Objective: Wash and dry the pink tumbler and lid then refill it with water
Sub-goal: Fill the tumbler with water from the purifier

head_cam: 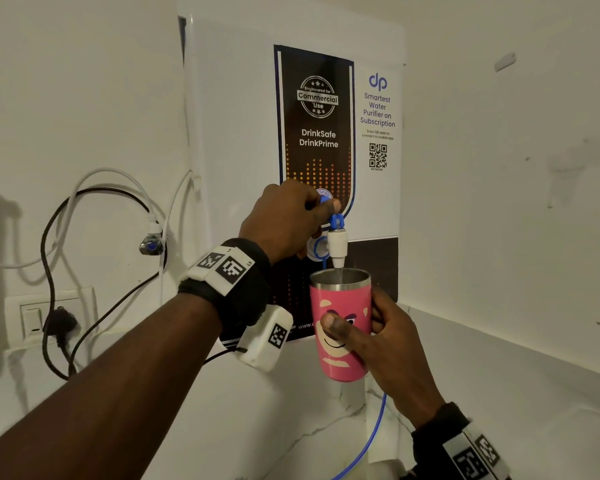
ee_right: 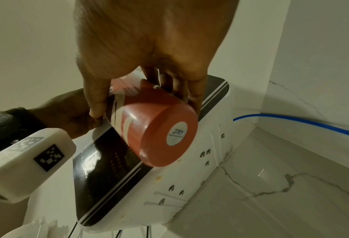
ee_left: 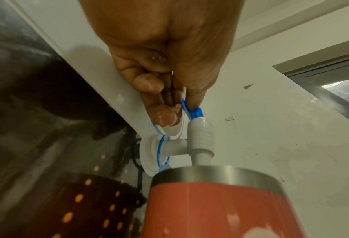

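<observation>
Gripping the pink tumbler (head_cam: 340,327) at frame centre in my right hand (head_cam: 388,344), I am pinching the blue tap lever (head_cam: 328,202) with my left hand (head_cam: 288,216), refilling; next, releasing the lever before overflow

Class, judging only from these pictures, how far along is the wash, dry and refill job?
Washing and drying cannot be confirmed. In hand: the left hand pinches the blue tap lever, and the right hand holds the pink steel-rimmed tumbler under the white spout, water running in. Left: finish filling; the lid is not in view.
</observation>
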A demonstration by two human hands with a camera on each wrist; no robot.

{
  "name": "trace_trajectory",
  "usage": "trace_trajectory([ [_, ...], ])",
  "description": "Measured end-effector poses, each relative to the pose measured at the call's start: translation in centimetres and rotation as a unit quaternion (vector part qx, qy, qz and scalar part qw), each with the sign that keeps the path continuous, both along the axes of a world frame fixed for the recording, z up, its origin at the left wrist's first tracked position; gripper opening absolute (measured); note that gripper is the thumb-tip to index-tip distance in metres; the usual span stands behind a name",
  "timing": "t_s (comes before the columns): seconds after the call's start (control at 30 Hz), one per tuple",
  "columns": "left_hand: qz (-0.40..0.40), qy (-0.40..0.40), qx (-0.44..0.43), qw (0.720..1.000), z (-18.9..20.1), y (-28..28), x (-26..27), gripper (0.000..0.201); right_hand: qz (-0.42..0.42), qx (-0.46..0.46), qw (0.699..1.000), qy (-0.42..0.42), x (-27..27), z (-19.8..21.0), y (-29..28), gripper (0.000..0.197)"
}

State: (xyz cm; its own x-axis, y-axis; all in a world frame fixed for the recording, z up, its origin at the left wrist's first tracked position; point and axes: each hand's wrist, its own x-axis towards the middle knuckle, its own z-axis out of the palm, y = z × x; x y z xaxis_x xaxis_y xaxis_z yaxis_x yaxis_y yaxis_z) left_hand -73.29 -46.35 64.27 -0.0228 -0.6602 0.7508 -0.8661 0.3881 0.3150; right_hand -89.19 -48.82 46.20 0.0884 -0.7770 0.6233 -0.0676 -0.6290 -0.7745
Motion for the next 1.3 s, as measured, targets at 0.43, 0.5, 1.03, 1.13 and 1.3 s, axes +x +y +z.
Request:
trace_trajectory([
  [0.43,0.0,-0.006,0.001,1.0,-0.11,-0.26,-0.03,0.045,-0.004,-0.005,1.0,-0.006,-0.47,-0.09,-0.33,0.053],
  [0.5,0.0,-0.004,-0.001,1.0,-0.16,-0.23,-0.05,0.045,-0.006,-0.006,1.0,-0.005,-0.49,-0.08,-0.33,0.053],
  [1.03,0.003,-0.006,-0.007,1.0,-0.1,-0.24,-0.06,0.045,0.003,-0.008,1.0,-0.015,-0.56,-0.29,-0.15,0.06],
  [1.13,0.002,-0.01,-0.009,1.0,-0.04,-0.12,-0.16,0.044,0.001,-0.007,1.0,-0.011,-0.57,-0.48,-0.25,0.067],
  [1.3,0.004,-0.011,-0.009,1.0,-0.04,-0.09,-0.18,0.044,-0.004,-0.009,1.0,-0.008,-0.66,-0.62,-0.34,0.06],
])
